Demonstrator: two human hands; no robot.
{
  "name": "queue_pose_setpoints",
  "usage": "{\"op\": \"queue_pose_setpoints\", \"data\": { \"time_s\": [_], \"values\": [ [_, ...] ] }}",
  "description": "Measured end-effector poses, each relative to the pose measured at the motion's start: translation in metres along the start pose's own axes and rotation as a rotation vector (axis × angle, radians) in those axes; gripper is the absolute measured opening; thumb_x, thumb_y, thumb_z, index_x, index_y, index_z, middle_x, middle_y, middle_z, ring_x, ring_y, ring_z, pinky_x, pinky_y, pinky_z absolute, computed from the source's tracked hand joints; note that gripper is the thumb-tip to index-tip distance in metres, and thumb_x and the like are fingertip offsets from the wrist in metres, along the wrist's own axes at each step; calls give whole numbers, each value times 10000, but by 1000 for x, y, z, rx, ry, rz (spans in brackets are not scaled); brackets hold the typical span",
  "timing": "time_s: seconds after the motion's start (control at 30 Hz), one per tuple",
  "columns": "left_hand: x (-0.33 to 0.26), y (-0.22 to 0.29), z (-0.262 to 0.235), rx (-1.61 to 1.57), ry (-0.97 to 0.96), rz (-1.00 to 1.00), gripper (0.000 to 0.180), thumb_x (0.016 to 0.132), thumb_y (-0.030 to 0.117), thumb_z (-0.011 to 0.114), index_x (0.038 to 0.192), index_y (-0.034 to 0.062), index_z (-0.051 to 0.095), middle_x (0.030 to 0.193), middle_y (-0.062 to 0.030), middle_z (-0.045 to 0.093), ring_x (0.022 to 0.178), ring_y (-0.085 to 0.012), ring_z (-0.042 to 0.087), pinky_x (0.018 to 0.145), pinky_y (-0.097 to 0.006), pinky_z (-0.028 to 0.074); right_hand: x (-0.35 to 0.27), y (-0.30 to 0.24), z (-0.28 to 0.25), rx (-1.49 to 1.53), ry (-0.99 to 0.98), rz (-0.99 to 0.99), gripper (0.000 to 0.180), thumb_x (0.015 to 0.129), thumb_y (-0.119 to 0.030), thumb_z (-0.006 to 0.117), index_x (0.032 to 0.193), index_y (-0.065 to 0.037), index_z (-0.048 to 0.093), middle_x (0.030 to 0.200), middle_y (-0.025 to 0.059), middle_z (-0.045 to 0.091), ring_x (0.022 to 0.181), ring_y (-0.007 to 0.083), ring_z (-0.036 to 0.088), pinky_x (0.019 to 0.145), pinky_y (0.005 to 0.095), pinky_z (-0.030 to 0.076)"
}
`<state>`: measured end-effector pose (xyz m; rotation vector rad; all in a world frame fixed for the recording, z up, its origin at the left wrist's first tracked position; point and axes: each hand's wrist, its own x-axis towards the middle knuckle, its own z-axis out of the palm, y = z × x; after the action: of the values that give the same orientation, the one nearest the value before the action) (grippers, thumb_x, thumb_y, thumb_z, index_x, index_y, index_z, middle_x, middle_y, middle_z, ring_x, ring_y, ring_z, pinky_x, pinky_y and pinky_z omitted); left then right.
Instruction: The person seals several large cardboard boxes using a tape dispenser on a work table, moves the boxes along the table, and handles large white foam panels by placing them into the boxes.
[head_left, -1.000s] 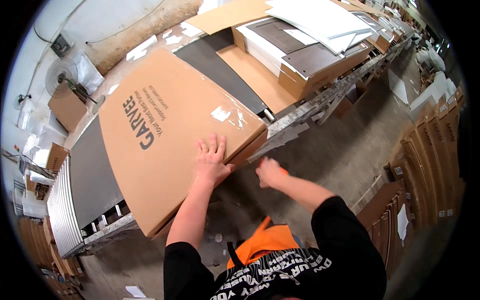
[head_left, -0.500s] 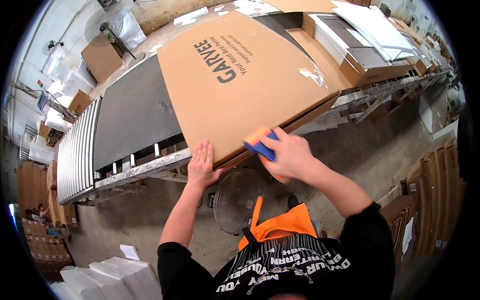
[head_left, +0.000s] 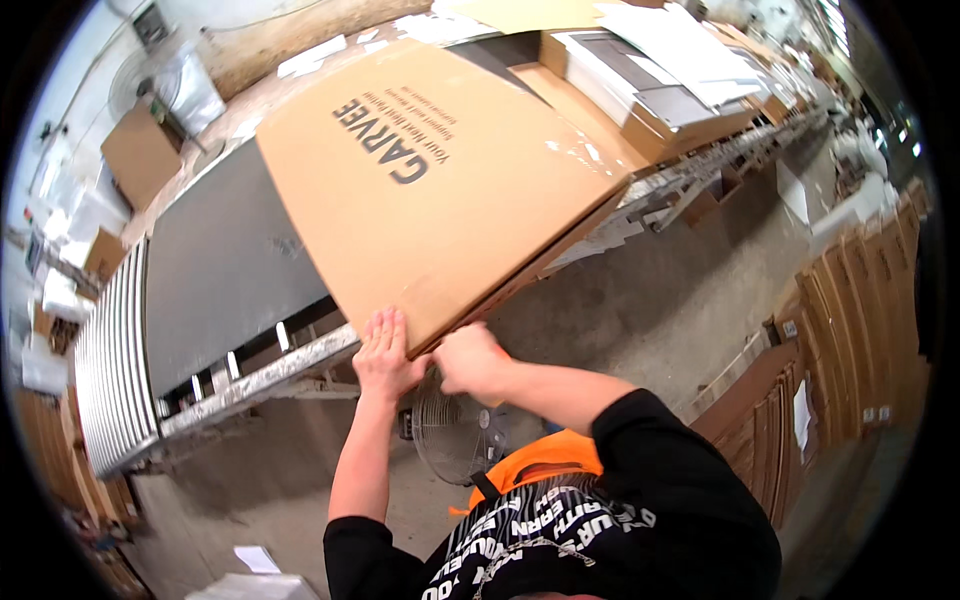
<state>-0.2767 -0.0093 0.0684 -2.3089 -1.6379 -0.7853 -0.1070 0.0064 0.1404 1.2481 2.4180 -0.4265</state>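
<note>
A large flat brown cardboard box [head_left: 460,200] with dark print lies on the conveyor. Clear tape shines near its right corner. My left hand [head_left: 384,358] rests on the box's near corner, fingers stretched flat on top and thumb out toward the edge. Just right of it, my right hand [head_left: 472,362] is closed low against the near side edge of the box. A blue and orange tape dispenser is in that grip, though my hand hides nearly all of it; only bits of orange show around the hand.
The dark conveyor belt [head_left: 235,265] continues left to metal rollers [head_left: 112,350]. An open carton [head_left: 655,135] with white sheets stands behind on the right. A floor fan [head_left: 450,430] is below my hands. Flat cartons [head_left: 860,330] are stacked at right.
My right hand has moved left and down along the box edge to beside my left hand, taking the tape dispenser mostly out of sight. My left hand stays on the corner. The view has shifted.
</note>
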Motion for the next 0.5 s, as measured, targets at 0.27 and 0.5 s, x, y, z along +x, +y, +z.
{"op": "queue_pose_setpoints", "data": {
  "time_s": [0.27,0.5],
  "values": [
    [10,8,-17,34,-108,-75,833,554,311,864,1246,-42,565,1279,-244,576,1204,-408,546,1057,-488,410,-49,203,138,1158,162,51,561,612,-140,702,1168,-209,701,993,109,716,870,180,684,752,298,542],
    [21,20,-21,99,-240,-121,819,624,350,827,1267,-67,536,1291,-291,546,1227,-451,512,1066,-515,388,-95,523,-11,1889,547,-2,674,496,-5,534,1159,87,605,1037,151,675,860,197,663,777,306,544]
  ]
}}
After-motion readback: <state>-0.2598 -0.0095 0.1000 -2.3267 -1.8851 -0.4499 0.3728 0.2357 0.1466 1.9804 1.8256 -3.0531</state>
